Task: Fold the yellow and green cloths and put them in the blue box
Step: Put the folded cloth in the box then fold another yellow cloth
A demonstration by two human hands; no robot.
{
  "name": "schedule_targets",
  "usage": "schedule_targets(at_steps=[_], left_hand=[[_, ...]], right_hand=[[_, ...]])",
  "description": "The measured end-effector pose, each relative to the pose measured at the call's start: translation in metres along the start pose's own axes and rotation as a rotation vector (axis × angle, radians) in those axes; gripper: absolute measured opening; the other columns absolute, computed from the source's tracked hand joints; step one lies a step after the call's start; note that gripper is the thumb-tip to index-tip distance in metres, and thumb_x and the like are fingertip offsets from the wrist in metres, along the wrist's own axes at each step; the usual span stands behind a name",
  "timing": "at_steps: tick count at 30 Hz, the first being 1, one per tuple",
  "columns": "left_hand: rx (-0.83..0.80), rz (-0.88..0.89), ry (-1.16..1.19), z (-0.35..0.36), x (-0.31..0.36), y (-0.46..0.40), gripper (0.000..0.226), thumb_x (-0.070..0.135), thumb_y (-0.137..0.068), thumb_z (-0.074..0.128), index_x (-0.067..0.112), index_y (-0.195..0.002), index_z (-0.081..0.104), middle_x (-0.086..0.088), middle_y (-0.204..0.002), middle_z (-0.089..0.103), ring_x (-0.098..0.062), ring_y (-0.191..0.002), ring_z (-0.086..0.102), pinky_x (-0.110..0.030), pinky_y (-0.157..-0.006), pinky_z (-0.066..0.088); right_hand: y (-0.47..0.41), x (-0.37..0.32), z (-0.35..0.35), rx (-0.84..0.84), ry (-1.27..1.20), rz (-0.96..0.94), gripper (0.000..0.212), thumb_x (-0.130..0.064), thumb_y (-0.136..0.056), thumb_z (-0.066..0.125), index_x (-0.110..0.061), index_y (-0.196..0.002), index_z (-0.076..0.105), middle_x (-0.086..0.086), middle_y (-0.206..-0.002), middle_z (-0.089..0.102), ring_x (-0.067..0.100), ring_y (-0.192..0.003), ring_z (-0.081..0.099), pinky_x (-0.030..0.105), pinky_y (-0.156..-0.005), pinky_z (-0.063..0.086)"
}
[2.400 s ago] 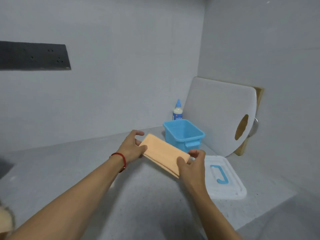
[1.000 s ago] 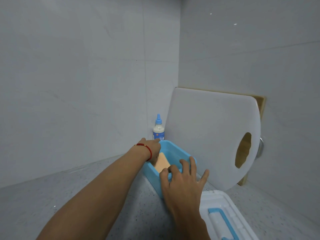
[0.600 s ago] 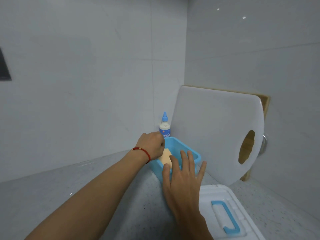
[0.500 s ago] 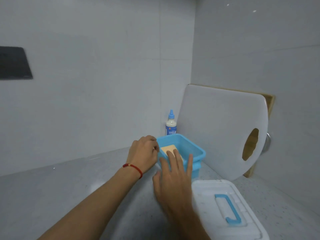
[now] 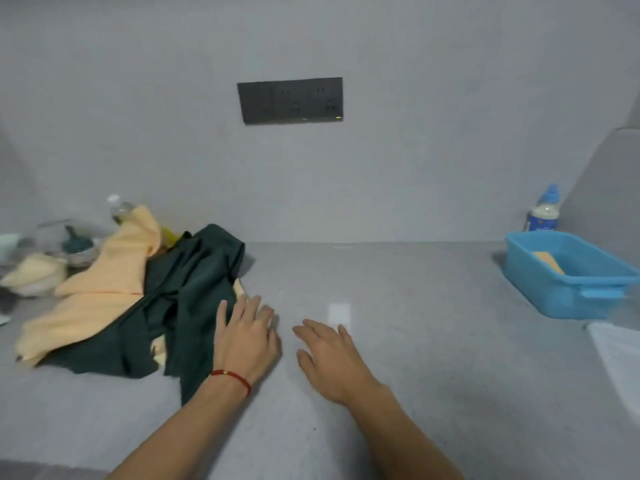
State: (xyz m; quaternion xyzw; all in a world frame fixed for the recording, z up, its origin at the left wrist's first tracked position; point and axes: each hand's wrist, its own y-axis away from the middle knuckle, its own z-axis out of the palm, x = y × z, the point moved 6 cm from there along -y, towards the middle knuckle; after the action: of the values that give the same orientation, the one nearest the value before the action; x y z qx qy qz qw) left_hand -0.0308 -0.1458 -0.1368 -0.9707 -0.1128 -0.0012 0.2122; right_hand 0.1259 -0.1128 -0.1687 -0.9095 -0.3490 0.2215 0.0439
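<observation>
I am reaching both loose, empty hands toward the cloth pile at centre left: my left hand nearing the green cloth, my right hand just beside. One folded yellow cloth is lying in the blue box at far right.

green cloth dark green | yellow cloth pale yellow | box blue | wristband red

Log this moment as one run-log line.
stage: reaching for next cloth | left hand: open, at green cloth | right hand: open, empty | blue box: one folded yellow cloth inside
</observation>
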Motion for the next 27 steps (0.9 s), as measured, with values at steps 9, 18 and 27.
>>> schedule_targets(at_steps=[9,18,27], left_hand=[[-0.072,-0.154,0.445,0.005,-0.104,0.027,0.051,0.039,-0.106,0.027,0.038,-0.156,0.029,0.007,-0.151,0.048,-0.011,-0.146,0.033,-0.052,-0.124,0.009],[-0.153,-0.104,0.194,0.016,-0.103,0.021,0.049,0.047,-0.103,0.023,0.048,-0.151,0.036,0.010,-0.165,0.027,-0.012,-0.153,0.015,-0.053,-0.125,-0.004],[-0.166,-0.108,0.019,0.012,-0.084,0.020,0.049,0.045,-0.103,0.027,0.040,-0.149,0.041,0.000,-0.164,0.030,-0.020,-0.152,0.021,-0.061,-0.122,0.005]], right_hand=[[-0.051,-0.098,0.041,-0.027,-0.073,-0.091,0.029,-0.046,-0.105,0.044,-0.039,-0.130,0.056,-0.014,-0.137,0.056,0.012,-0.131,0.046,0.061,-0.120,0.014],[-0.016,-0.011,-0.019,0.215,0.094,0.173,0.027,-0.002,-0.092,0.056,-0.016,-0.069,0.057,0.004,-0.076,0.067,0.023,-0.073,0.059,0.034,-0.074,0.043],[0.103,0.114,-0.113,0.281,0.382,0.847,0.050,-0.010,-0.093,0.049,-0.018,-0.142,0.047,0.009,-0.156,0.037,0.030,-0.143,0.030,0.059,-0.121,0.016]])
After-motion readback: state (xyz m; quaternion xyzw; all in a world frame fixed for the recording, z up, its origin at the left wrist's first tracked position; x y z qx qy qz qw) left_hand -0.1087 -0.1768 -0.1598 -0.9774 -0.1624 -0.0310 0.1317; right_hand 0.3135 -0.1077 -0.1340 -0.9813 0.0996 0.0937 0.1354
